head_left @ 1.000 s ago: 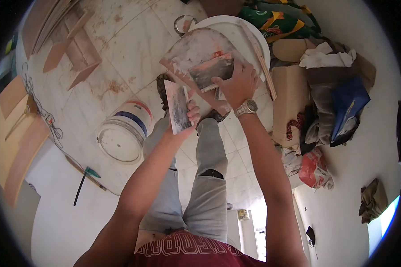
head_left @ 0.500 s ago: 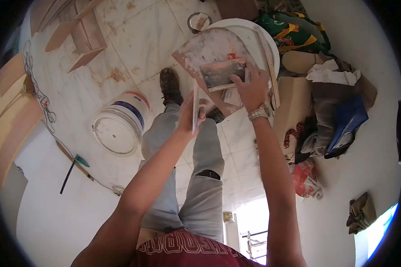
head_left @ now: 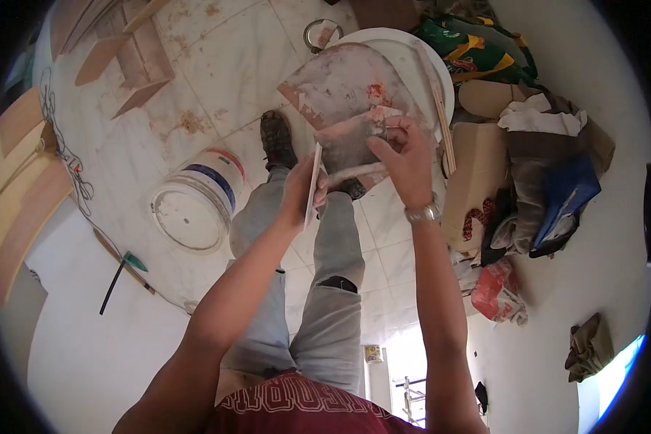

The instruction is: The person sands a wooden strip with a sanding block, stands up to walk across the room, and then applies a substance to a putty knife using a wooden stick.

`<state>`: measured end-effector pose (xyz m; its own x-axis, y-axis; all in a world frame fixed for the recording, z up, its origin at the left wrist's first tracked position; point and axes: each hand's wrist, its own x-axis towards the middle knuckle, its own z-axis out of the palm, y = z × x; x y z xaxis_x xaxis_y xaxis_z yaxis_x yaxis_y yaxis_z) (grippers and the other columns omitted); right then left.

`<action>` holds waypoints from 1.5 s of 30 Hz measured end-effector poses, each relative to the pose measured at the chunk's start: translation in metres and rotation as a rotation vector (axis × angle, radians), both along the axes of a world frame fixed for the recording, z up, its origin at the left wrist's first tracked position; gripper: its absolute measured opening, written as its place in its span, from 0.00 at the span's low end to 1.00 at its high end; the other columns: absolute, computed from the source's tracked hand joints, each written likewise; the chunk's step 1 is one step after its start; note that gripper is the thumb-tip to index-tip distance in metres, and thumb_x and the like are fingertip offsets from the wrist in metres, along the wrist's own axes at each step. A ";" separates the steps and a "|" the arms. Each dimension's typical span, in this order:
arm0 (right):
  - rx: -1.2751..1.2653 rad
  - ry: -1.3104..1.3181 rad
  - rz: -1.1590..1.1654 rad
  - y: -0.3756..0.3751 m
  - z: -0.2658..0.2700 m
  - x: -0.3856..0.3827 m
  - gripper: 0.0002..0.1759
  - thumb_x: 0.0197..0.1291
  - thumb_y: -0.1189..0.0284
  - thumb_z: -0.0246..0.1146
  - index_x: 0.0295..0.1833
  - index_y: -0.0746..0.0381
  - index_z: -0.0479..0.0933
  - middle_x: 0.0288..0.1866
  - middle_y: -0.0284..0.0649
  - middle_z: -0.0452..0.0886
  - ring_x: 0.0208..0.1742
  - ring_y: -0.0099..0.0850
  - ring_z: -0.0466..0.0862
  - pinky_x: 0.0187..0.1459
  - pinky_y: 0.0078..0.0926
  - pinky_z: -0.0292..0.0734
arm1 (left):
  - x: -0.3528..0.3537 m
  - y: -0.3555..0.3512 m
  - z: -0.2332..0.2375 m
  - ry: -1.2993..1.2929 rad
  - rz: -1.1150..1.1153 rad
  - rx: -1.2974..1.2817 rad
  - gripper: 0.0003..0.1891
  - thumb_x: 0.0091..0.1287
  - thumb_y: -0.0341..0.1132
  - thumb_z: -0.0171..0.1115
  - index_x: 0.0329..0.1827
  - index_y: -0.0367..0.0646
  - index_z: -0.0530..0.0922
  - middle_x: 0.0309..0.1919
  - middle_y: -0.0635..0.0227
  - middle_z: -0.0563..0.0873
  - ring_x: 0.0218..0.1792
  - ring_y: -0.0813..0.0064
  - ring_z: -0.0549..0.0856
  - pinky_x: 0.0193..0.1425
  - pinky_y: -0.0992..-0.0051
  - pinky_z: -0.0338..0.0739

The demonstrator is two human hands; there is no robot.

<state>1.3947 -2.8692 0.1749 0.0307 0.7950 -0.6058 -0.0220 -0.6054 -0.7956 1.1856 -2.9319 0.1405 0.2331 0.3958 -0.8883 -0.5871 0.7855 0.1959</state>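
Observation:
My right hand grips a flat rectangular plastering blade, its thumb and fingers at the right end. The dark metal face is smeared, and pale paste runs along its lower edge. In my left hand is a second thin plastering blade, held upright and seen almost edge-on, fingers wrapped behind it. The two blades come close together at the left end of the right one. Just beyond them lies a brown board smeared with pale paste and a reddish-orange patch.
Under the board is a round white surface with a wooden strip across it. A white bucket stands left of my legs. Wooden pieces lie upper left. Cardboard, bags and cloths are piled at right; a cable runs along the left.
The right blade has moved down toward me, tilted, and uncovered more of the board and its orange patch. My left hand has lowered slightly, with its blade leaning more.

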 end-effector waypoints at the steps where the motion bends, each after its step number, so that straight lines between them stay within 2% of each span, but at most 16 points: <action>1: 0.056 0.024 -0.026 -0.007 0.012 -0.001 0.21 0.62 0.77 0.70 0.60 0.65 0.77 0.54 0.40 0.84 0.54 0.27 0.82 0.54 0.28 0.79 | 0.000 -0.007 -0.001 -0.092 0.026 -0.017 0.13 0.82 0.50 0.53 0.44 0.51 0.72 0.21 0.77 0.74 0.14 0.85 0.70 0.16 0.82 0.59; 3: 0.177 0.069 -0.079 -0.019 0.031 -0.005 0.23 0.64 0.79 0.69 0.64 0.65 0.77 0.57 0.40 0.84 0.57 0.22 0.80 0.57 0.25 0.77 | 0.003 -0.011 0.005 -0.126 0.042 -0.050 0.14 0.83 0.50 0.52 0.43 0.52 0.72 0.21 0.77 0.73 0.14 0.85 0.70 0.16 0.82 0.60; 7: -0.010 0.410 -0.556 -0.049 0.025 -0.010 0.27 0.61 0.80 0.71 0.67 0.68 0.76 0.61 0.38 0.81 0.62 0.28 0.80 0.63 0.27 0.75 | 0.032 -0.014 0.024 0.018 -0.031 -0.070 0.12 0.83 0.49 0.51 0.45 0.53 0.72 0.22 0.76 0.74 0.15 0.82 0.70 0.16 0.80 0.60; 10: 0.004 0.611 -0.592 -0.059 0.031 -0.013 0.28 0.65 0.78 0.66 0.71 0.66 0.72 0.65 0.40 0.79 0.65 0.32 0.79 0.67 0.35 0.75 | 0.048 -0.020 0.029 0.106 -0.052 -0.052 0.12 0.83 0.51 0.52 0.46 0.55 0.72 0.21 0.78 0.73 0.14 0.84 0.69 0.16 0.81 0.61; 13: 0.038 0.781 -0.614 -0.065 0.035 -0.017 0.27 0.66 0.78 0.69 0.70 0.68 0.73 0.61 0.39 0.81 0.63 0.30 0.79 0.65 0.29 0.75 | 0.056 -0.020 0.034 0.062 0.018 -0.023 0.12 0.82 0.51 0.53 0.46 0.55 0.73 0.21 0.80 0.73 0.14 0.86 0.68 0.16 0.82 0.61; 19: 0.136 -0.019 -0.281 -0.067 0.020 -0.017 0.22 0.72 0.75 0.65 0.68 0.68 0.73 0.55 0.39 0.83 0.54 0.23 0.81 0.55 0.22 0.77 | 0.077 -0.030 0.026 0.169 -0.165 0.082 0.13 0.82 0.49 0.55 0.42 0.51 0.75 0.22 0.80 0.74 0.15 0.88 0.69 0.16 0.83 0.61; 22: 0.068 -0.135 -0.267 -0.072 -0.004 0.000 0.20 0.71 0.78 0.63 0.66 0.68 0.74 0.53 0.37 0.83 0.45 0.19 0.80 0.45 0.18 0.75 | 0.079 -0.027 0.020 0.201 -0.265 0.141 0.14 0.82 0.47 0.55 0.41 0.48 0.75 0.21 0.77 0.75 0.14 0.87 0.69 0.15 0.82 0.61; 25: -0.027 -0.108 -0.494 -0.076 -0.010 0.012 0.18 0.74 0.74 0.59 0.66 0.65 0.74 0.46 0.35 0.82 0.33 0.18 0.75 0.35 0.19 0.72 | 0.052 -0.028 0.041 -0.099 -0.378 0.096 0.15 0.82 0.46 0.54 0.42 0.45 0.77 0.21 0.76 0.74 0.16 0.85 0.69 0.17 0.80 0.63; 28: -0.201 0.530 -0.817 -0.089 -0.016 0.044 0.20 0.75 0.67 0.57 0.68 0.62 0.73 0.38 0.33 0.77 0.26 0.19 0.68 0.28 0.20 0.67 | 0.029 -0.044 0.041 -0.266 -0.357 0.051 0.18 0.82 0.48 0.51 0.43 0.43 0.78 0.20 0.77 0.69 0.15 0.86 0.66 0.16 0.81 0.58; 29: -0.147 0.889 -0.814 -0.099 -0.025 0.056 0.25 0.75 0.57 0.54 0.68 0.60 0.72 0.36 0.35 0.73 0.25 0.23 0.66 0.26 0.22 0.65 | 0.023 -0.053 0.037 -0.287 -0.247 0.070 0.18 0.82 0.48 0.49 0.44 0.42 0.77 0.20 0.77 0.69 0.15 0.86 0.65 0.16 0.81 0.58; 32: -0.129 1.298 -0.767 -0.098 -0.021 0.067 0.27 0.73 0.52 0.54 0.65 0.61 0.72 0.38 0.37 0.72 0.26 0.25 0.67 0.26 0.26 0.68 | 0.014 -0.051 0.024 -0.128 -0.177 0.112 0.20 0.83 0.49 0.46 0.49 0.40 0.77 0.19 0.77 0.70 0.14 0.86 0.65 0.16 0.81 0.56; 33: -0.145 1.317 -0.754 -0.098 -0.019 0.071 0.28 0.73 0.50 0.53 0.64 0.61 0.72 0.38 0.38 0.71 0.26 0.25 0.67 0.27 0.27 0.68 | 0.014 -0.046 0.020 -0.035 -0.197 0.119 0.20 0.83 0.49 0.45 0.51 0.40 0.78 0.19 0.77 0.70 0.14 0.86 0.65 0.16 0.82 0.56; 36: -0.196 1.398 -0.734 -0.097 -0.019 0.077 0.29 0.73 0.47 0.52 0.62 0.63 0.71 0.38 0.38 0.69 0.26 0.27 0.68 0.28 0.29 0.69 | 0.022 -0.008 0.021 0.152 -0.420 0.180 0.23 0.83 0.48 0.46 0.62 0.38 0.78 0.30 0.68 0.81 0.24 0.79 0.80 0.28 0.80 0.72; 38: -0.223 1.471 -0.744 -0.098 -0.021 0.080 0.30 0.72 0.47 0.53 0.61 0.64 0.71 0.38 0.38 0.68 0.26 0.27 0.68 0.29 0.29 0.69 | 0.046 0.006 -0.001 0.302 -0.463 0.285 0.23 0.82 0.48 0.48 0.67 0.39 0.76 0.42 0.63 0.84 0.40 0.72 0.84 0.44 0.77 0.76; 42: -0.226 1.489 -0.733 -0.093 -0.015 0.084 0.32 0.72 0.47 0.53 0.61 0.66 0.70 0.37 0.37 0.68 0.26 0.26 0.69 0.29 0.29 0.69 | 0.084 0.011 -0.032 0.475 -0.563 0.456 0.25 0.81 0.47 0.51 0.71 0.37 0.74 0.62 0.54 0.82 0.64 0.61 0.80 0.71 0.71 0.70; 45: -0.182 1.391 -0.729 -0.092 -0.011 0.088 0.31 0.72 0.47 0.53 0.62 0.66 0.71 0.37 0.37 0.69 0.25 0.26 0.68 0.29 0.28 0.68 | 0.100 0.011 -0.040 0.480 -0.622 0.552 0.24 0.81 0.44 0.50 0.72 0.37 0.73 0.52 0.58 0.85 0.51 0.66 0.85 0.57 0.72 0.78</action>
